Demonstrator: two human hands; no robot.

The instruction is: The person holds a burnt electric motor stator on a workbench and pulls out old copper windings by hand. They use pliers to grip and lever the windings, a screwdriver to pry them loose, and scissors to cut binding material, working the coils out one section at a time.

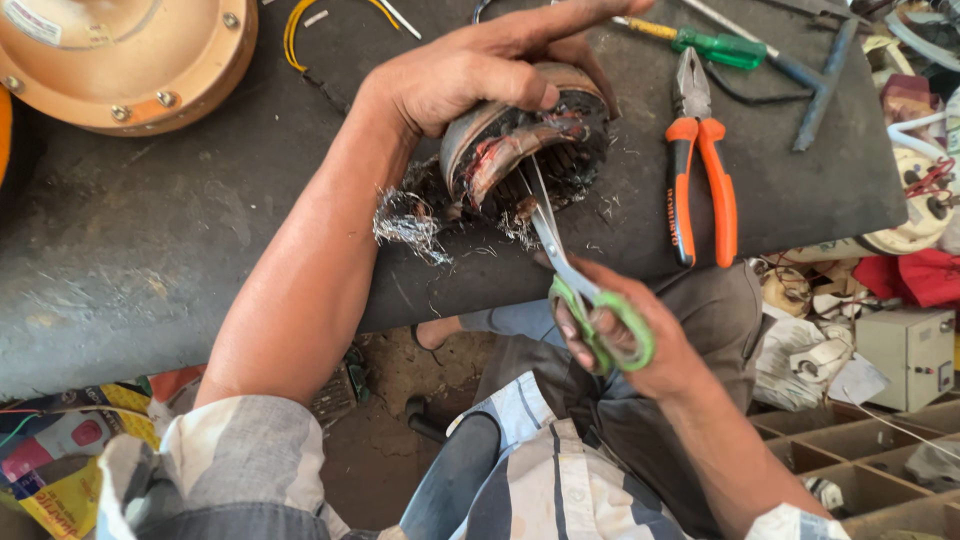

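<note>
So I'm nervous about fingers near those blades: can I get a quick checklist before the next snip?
1. Left hand grips the stator: ok.
2. Left fingers clear of the scissors tips: ok, they rest on the top rim.
3. Right hand seated in the green handles: ok.
4. Blade tips set in the winding: cannot tell, hidden in the coils.
5. Pliers out of the way: ok, lying to the right.
6. Cut wire scraps cleared off the bench: not ok.

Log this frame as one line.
left hand: steadies motor stator | right hand: green scissors, tips in windings | pliers: idle on bench
</note>
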